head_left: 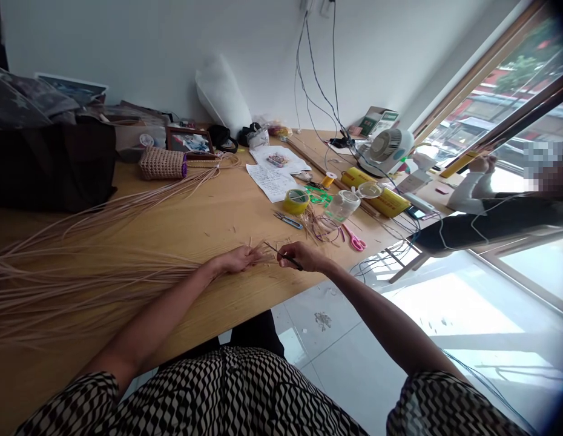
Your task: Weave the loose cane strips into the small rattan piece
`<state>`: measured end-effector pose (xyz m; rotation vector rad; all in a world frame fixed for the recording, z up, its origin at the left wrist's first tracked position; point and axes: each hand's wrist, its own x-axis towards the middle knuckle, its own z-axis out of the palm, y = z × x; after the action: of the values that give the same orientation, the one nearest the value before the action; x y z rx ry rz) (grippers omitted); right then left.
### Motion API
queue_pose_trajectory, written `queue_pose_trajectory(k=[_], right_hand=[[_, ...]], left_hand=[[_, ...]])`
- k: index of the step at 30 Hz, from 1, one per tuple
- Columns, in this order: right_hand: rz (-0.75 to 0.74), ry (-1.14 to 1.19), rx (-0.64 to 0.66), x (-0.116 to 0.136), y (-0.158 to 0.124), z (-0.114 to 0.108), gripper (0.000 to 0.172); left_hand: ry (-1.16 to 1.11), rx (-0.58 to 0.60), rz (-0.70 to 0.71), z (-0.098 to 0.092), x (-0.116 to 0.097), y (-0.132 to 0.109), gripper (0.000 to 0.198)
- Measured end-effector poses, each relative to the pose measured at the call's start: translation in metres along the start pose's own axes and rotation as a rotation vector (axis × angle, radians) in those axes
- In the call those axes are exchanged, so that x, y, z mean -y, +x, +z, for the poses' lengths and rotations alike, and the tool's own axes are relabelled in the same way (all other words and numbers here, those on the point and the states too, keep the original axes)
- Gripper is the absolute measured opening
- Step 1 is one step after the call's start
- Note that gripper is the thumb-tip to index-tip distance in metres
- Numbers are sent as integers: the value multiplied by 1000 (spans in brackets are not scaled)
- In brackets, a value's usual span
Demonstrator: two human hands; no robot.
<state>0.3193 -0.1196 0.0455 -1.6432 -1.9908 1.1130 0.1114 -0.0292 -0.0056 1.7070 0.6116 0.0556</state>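
Note:
My left hand (236,259) is closed round one end of a bundle of long, pale strands (127,275), perhaps cane or rattan. The strands fan out leftward over the table. Short, frayed ends stick out of my grip on the right. Close beside them my right hand (304,257) grips a pair of dark scissors (288,260), the blades pointing at those ends. Whether the blades touch them I cannot tell. A woven tan basket (162,163) with a purple edge lies farther back, more pale strands trailing beside it.
Near my right hand lie thread snips (288,220), yellow tape (296,201), a clear plastic jar (341,209) and pink-handled scissors (354,238). Written papers (272,181) and a white fan (387,148) are behind. A black bag (52,166) stands left. Another person (490,212) sits at right.

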Motion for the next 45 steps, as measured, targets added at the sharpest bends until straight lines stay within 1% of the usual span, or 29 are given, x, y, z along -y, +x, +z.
queue_pose_trajectory(k=[4,8,12,15,17,19,22,25,27,29,31,33,34,35,38,39,41,43,45], right_hand=[[47,101,-43,-1,-5,3,43],[78,210,-125,-7,-11,2,42],[124,101,-203,-17,-17,5,39],[196,-28,-312,-26,-22,9,40],[266,-96,-367,-30,-26,12,42],[322,-146,-410,-32,-29,15,45],[347,-152,-445,-32,-35,19,48],[325,-81,-465,-28,-39,25,45],[308,-28,-478,-25,-42,30,41],[294,-14,-486,-21,-44,35,38],[280,-43,-492,-16,-44,41,35],[260,-75,-490,-10,-42,49,32],[245,-84,-486,-7,-40,54,31],[228,-96,-483,-2,-37,58,31],[187,-157,-489,11,-30,70,27],[184,-169,-494,15,-29,73,26],[176,-137,-498,19,-28,76,28],[134,-32,-478,19,-31,77,34],[59,115,-435,15,-33,77,38]], left_hand=[[-24,-6,-5,1,0,0,53],[-92,-6,-37,0,0,-1,53],[-182,-26,-127,-10,-2,-6,57],[-269,-4,-75,-20,-4,-11,64],[-298,18,-24,-26,-6,-14,63],[-268,10,-8,-29,-7,-16,61],[-85,-69,19,-31,-10,-15,54],[287,-268,86,-33,-13,-13,47],[549,-414,110,-34,-15,-13,53],[724,-516,117,-33,-20,-14,62],[795,-592,147,-26,-27,-18,65],[768,-638,204,-13,-34,-20,56],[718,-631,236,-3,-38,-21,48],[637,-589,244,7,-40,-21,41],[257,-362,172,39,-40,-18,37],[137,-353,155,48,-38,-17,37],[-19,-388,154,59,-36,-15,35],[-101,-420,155,65,-37,-15,36],[-172,-430,146,69,-39,-16,35]])
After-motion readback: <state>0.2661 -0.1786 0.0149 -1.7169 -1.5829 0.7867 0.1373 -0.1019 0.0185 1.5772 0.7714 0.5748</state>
